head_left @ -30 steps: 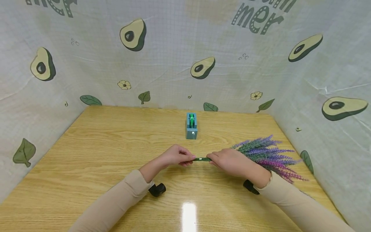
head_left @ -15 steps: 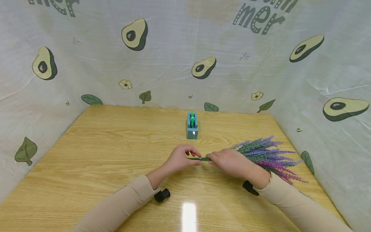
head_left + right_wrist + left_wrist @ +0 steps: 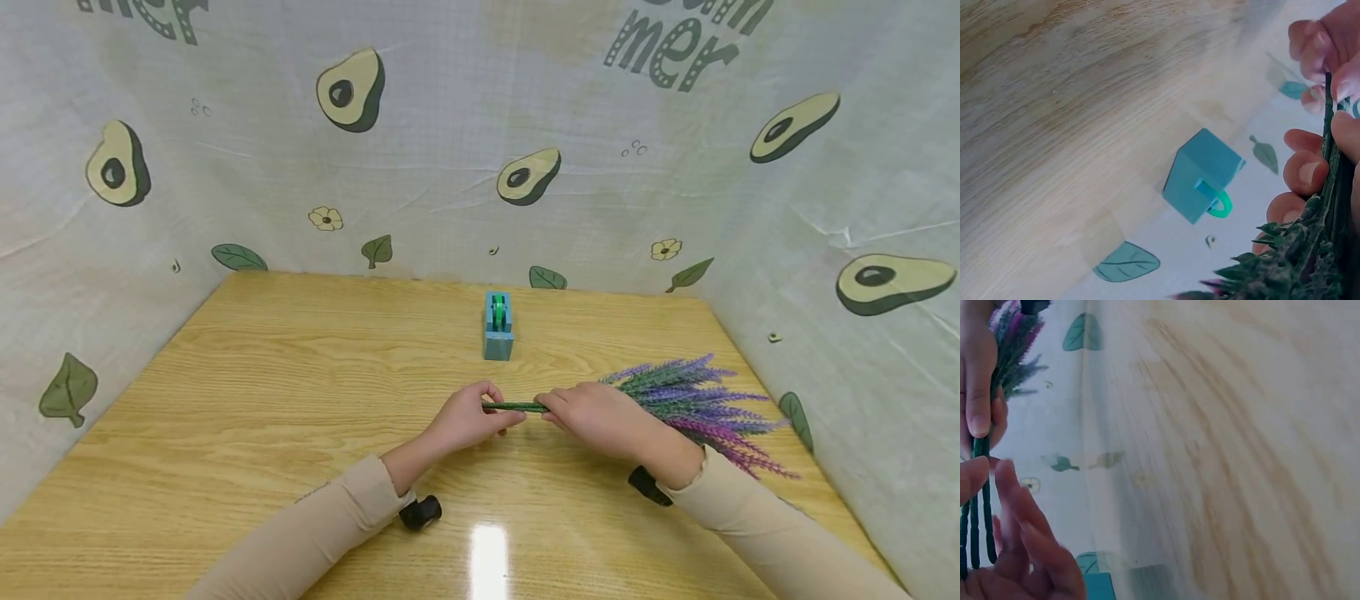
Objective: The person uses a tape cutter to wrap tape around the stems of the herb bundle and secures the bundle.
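Note:
My right hand (image 3: pixel 596 417) grips a bunch of lavender (image 3: pixel 686 398) around its green stems, with the purple and pink flower heads fanning out to the right. From that hand the bare stems (image 3: pixel 517 407) run leftward to my left hand (image 3: pixel 461 419). There the left thumb and bent fingers lie around the stems near their cut ends. In the left wrist view, several stem ends (image 3: pixel 975 544) stand slightly apart and reach the palm. The right wrist view has the right fingers (image 3: pixel 1307 172) curled around the stems just below the leafy part.
A blue tape dispenser (image 3: pixel 498 337) with a green roll stands beyond the hands, near the middle of the wooden table (image 3: pixel 315 358). White cloth (image 3: pixel 435 192) printed with avocados and leaves hangs behind the table and along both sides.
The left hand has let go of its pinch on the stems, opened and shifted, and its fingers have come in around the stem ends again. The right hand keeps its grip, nearly still.

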The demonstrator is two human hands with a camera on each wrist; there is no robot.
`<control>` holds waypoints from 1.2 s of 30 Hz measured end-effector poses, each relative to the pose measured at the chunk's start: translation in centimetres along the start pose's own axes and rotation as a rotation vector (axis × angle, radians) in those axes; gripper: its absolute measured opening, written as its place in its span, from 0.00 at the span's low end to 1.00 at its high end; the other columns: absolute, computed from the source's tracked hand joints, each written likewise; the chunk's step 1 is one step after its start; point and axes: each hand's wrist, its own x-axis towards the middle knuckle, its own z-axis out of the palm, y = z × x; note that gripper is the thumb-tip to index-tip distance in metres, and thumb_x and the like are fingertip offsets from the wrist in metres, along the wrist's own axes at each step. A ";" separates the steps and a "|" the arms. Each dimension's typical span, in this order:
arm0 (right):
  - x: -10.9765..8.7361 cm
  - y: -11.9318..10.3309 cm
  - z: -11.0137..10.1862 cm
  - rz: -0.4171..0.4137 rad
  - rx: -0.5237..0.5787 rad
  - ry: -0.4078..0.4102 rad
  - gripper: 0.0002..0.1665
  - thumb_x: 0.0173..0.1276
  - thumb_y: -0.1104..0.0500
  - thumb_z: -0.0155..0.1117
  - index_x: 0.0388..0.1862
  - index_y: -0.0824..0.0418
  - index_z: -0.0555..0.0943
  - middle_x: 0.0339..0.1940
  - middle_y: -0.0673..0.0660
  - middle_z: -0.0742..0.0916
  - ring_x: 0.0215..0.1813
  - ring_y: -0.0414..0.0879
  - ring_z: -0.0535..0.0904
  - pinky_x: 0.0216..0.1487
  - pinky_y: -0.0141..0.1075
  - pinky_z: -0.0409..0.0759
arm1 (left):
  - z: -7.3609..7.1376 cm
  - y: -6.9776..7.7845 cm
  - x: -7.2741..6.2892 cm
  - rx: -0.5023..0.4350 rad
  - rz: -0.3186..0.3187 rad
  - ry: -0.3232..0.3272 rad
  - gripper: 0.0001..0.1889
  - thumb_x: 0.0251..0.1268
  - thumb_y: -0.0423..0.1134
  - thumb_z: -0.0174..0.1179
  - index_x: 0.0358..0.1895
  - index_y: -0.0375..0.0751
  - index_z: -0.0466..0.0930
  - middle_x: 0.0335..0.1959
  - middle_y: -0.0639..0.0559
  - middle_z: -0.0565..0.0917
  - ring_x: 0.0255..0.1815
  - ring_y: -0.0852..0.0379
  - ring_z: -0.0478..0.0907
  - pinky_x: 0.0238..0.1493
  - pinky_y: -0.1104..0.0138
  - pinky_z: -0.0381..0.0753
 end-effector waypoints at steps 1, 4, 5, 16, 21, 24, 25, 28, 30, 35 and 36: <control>0.0 0.0 0.0 0.001 -0.001 0.000 0.15 0.67 0.56 0.61 0.49 0.62 0.79 0.33 0.51 0.83 0.25 0.42 0.77 0.29 0.34 0.78 | 0.0 -0.1 0.1 -0.055 -0.021 -0.030 0.18 0.56 0.48 0.66 0.40 0.40 0.72 0.25 0.50 0.84 0.21 0.55 0.77 0.21 0.67 0.74; -0.1 0.0 0.0 0.003 0.001 0.002 0.14 0.67 0.57 0.61 0.49 0.62 0.79 0.33 0.51 0.83 0.24 0.42 0.77 0.29 0.34 0.78 | 0.0 -0.4 0.4 -0.255 -0.055 -0.102 0.20 0.60 0.41 0.64 0.50 0.33 0.70 0.29 0.45 0.85 0.29 0.50 0.82 0.31 0.63 0.81; -0.1 0.0 0.0 0.004 0.004 0.003 0.14 0.67 0.57 0.60 0.49 0.62 0.78 0.33 0.51 0.83 0.24 0.42 0.77 0.29 0.34 0.78 | 0.0 -0.5 0.5 -0.310 -0.067 -0.118 0.22 0.61 0.40 0.63 0.54 0.33 0.69 0.31 0.44 0.85 0.31 0.49 0.83 0.34 0.61 0.82; 0.0 0.0 0.2 0.021 0.034 -0.013 0.16 0.70 0.56 0.57 0.51 0.64 0.78 0.38 0.53 0.85 0.31 0.45 0.81 0.35 0.38 0.81 | 0.0 -0.1 0.2 -0.697 -0.177 -0.212 0.25 0.66 0.34 0.57 0.65 0.37 0.66 0.46 0.35 0.81 0.44 0.49 0.81 0.46 0.64 0.79; 0.0 0.0 0.2 0.021 0.036 -0.012 0.16 0.70 0.56 0.56 0.51 0.64 0.78 0.39 0.54 0.85 0.33 0.46 0.81 0.36 0.39 0.81 | 0.2 0.3 0.0 -0.773 -0.176 -0.169 0.21 0.68 0.30 0.54 0.62 0.28 0.68 0.44 0.42 0.82 0.43 0.56 0.81 0.48 0.66 0.77; 0.0 0.1 0.2 0.016 0.036 -0.001 0.16 0.69 0.57 0.57 0.51 0.65 0.78 0.39 0.54 0.85 0.32 0.46 0.81 0.36 0.38 0.81 | 0.4 0.4 0.0 -0.787 -0.171 -0.121 0.20 0.68 0.29 0.53 0.60 0.25 0.69 0.45 0.42 0.82 0.39 0.59 0.81 0.46 0.68 0.78; 0.0 0.1 0.2 0.016 0.036 0.003 0.16 0.69 0.57 0.58 0.51 0.65 0.78 0.39 0.54 0.85 0.32 0.45 0.81 0.36 0.38 0.81 | 0.4 0.4 0.1 -0.782 -0.170 -0.102 0.20 0.67 0.30 0.54 0.60 0.26 0.70 0.45 0.42 0.82 0.38 0.59 0.81 0.45 0.68 0.79; 0.0 0.1 0.2 0.015 0.038 0.007 0.16 0.68 0.57 0.59 0.51 0.64 0.78 0.39 0.54 0.85 0.32 0.45 0.81 0.36 0.38 0.81 | 0.4 0.3 0.1 -0.758 -0.164 -0.060 0.20 0.67 0.31 0.55 0.61 0.29 0.70 0.44 0.42 0.82 0.36 0.60 0.82 0.45 0.67 0.79; 0.0 0.0 0.2 0.016 0.037 0.004 0.16 0.69 0.57 0.59 0.51 0.64 0.78 0.39 0.54 0.85 0.33 0.46 0.81 0.36 0.39 0.81 | 0.3 0.2 0.2 -0.743 -0.155 -0.043 0.22 0.65 0.31 0.57 0.63 0.31 0.68 0.43 0.42 0.83 0.35 0.59 0.82 0.45 0.65 0.79; -0.1 0.0 0.4 0.008 0.030 0.018 0.16 0.68 0.57 0.59 0.51 0.64 0.79 0.38 0.53 0.85 0.32 0.45 0.81 0.35 0.39 0.81 | 0.4 0.0 0.3 -0.740 -0.126 -0.005 0.23 0.63 0.28 0.58 0.60 0.27 0.63 0.44 0.37 0.81 0.33 0.57 0.82 0.45 0.64 0.80; -0.1 0.0 0.5 0.006 0.027 0.023 0.17 0.68 0.57 0.59 0.51 0.64 0.79 0.38 0.53 0.85 0.32 0.45 0.81 0.35 0.39 0.81 | 0.4 0.0 0.3 -0.740 -0.127 0.006 0.23 0.62 0.27 0.58 0.58 0.26 0.62 0.45 0.36 0.80 0.34 0.57 0.82 0.44 0.64 0.80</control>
